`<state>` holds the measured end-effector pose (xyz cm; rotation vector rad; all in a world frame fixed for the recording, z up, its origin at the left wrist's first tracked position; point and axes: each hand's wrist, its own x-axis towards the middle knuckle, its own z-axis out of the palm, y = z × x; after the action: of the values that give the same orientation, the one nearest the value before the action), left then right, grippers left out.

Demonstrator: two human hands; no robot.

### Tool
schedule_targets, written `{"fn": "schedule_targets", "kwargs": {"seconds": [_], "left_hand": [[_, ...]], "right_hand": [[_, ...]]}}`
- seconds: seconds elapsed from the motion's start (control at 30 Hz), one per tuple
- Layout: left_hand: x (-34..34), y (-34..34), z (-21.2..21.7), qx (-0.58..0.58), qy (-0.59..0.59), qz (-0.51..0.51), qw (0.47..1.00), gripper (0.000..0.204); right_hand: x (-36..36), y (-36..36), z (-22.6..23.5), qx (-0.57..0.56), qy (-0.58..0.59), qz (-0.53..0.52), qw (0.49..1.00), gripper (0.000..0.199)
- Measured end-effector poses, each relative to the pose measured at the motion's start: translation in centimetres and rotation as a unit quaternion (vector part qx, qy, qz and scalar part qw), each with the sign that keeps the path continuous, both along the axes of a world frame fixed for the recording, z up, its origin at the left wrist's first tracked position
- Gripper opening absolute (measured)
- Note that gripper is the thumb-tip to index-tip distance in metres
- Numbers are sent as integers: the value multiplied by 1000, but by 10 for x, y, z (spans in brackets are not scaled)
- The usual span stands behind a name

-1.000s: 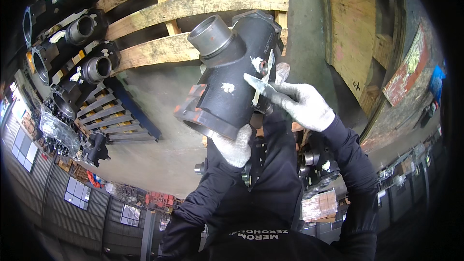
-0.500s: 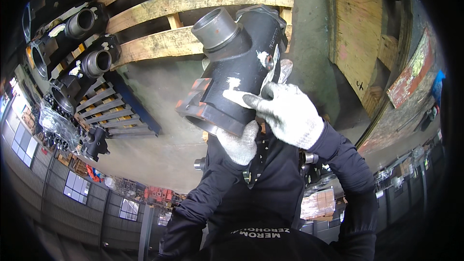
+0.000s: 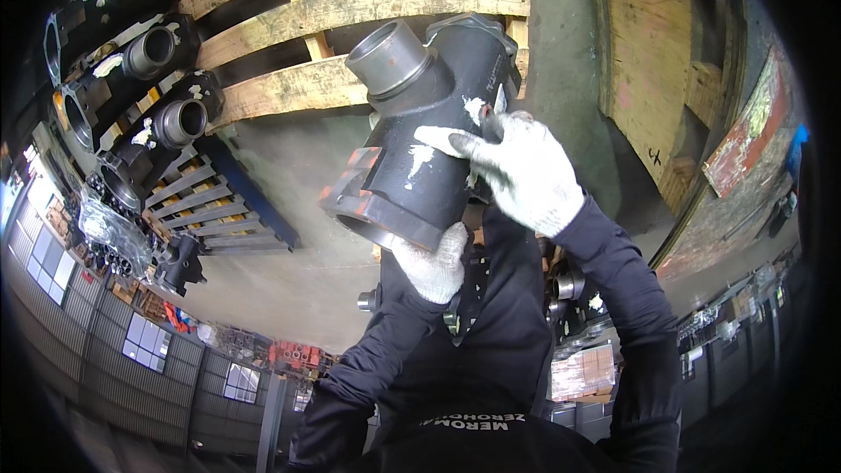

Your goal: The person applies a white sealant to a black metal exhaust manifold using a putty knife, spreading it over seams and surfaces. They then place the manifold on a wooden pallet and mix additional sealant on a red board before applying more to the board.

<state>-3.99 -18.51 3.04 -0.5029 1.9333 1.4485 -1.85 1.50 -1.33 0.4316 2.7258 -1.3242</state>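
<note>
Black cast-metal housing (image 3: pixel 429 136), with a grey round neck and orange-marked flange, sits raised in front of the person, above a weathered wooden pallet (image 3: pixel 350 44). White-gloved left hand (image 3: pixel 431 264) cups its lower flange, fingers curled under; right hand (image 3: pixel 517 171) lies on its side, fingers spread, gripping a thin tool. Similar castings (image 3: pixel 144 79) line the left. Grey concrete floor (image 3: pixel 289 175) and a blue pallet (image 3: pixel 219 206) lie beyond.

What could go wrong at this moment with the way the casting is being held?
The black casting is held in the air, its flanged end resting on the left hand, so it may tip or slip. The right hand presses a small tool against its side; the tool might skid. If dropped, the casting would likely hit the pallet.
</note>
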Motion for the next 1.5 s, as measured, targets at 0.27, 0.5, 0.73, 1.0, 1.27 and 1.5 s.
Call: {"fn": "schedule_targets", "kwargs": {"seconds": [0.27, 0.5, 0.73, 1.0, 1.27, 1.5], "left_hand": [[2, 4, -1, -6, 14, -24, 1000, 50], [5, 8, -4, -4, 17, -8, 1000, 51], [-2, 1, -1, -8, -43, -36, 998, 70], [-3, 0, 5, 0, -64, -37, 997, 70], [-13, 0, 4, -16, -47, -111, 993, 62], [-11, 1, 6, -10, -85, -52, 995, 62]], "right_hand": [[-12, 11, 8, 52, -60, 55, 995, 62], [11, 0, 11, -109, -54, 7, 993, 51], [20, -4, 5, -106, -140, -6, 984, 52], [26, -6, 17, -216, -65, 5, 974, 59], [27, 6, 20, -147, -25, 69, 986, 54], [26, -1, 6, -113, 5, 43, 993, 56]]}}
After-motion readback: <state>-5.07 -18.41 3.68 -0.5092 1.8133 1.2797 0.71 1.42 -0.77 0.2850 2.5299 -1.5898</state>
